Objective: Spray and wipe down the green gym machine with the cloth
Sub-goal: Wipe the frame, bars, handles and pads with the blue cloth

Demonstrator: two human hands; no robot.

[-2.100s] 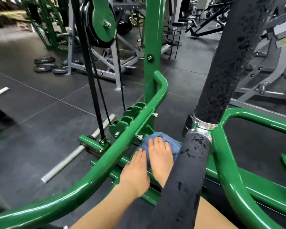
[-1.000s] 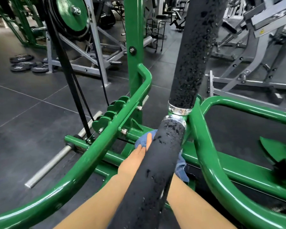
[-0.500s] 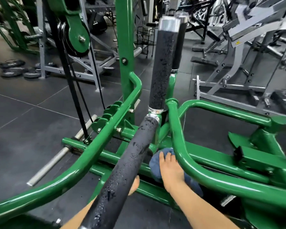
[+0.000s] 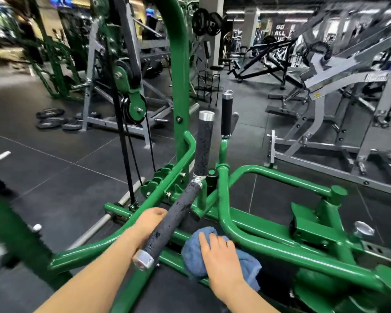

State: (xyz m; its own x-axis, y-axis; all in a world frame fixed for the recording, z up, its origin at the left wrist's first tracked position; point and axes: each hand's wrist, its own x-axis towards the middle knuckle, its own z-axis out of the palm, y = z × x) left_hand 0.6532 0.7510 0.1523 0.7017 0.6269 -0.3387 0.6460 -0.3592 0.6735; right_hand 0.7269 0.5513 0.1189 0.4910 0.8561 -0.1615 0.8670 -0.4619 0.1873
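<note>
**Cloth on the low frame, left hand at the grip**

While the right hand point(image 4: 221, 258) lies on the blue cloth point(image 4: 191, 254) with its fingers spread nearly flat, it presses the cloth against a low bar of the green gym machine point(image 4: 269, 242), just below the curved tube that runs past the fingertips. The cloth bulges out to the left of that hand and trails under the wrist. The left hand point(image 4: 148, 224) sits just left of the right, behind the black foam handle point(image 4: 167, 224); its fingers are hidden by the handle, so I cannot tell whether they hold it. The handle's metal end cap point(image 4: 143, 260) lies between the two forearms. Beyond the left hand, black belts point(image 4: 127, 154) run up to a pulley point(image 4: 133, 107). Weight plates point(image 4: 54, 120) lie on the floor point(image 4: 54, 177) well off to the left.
</note>
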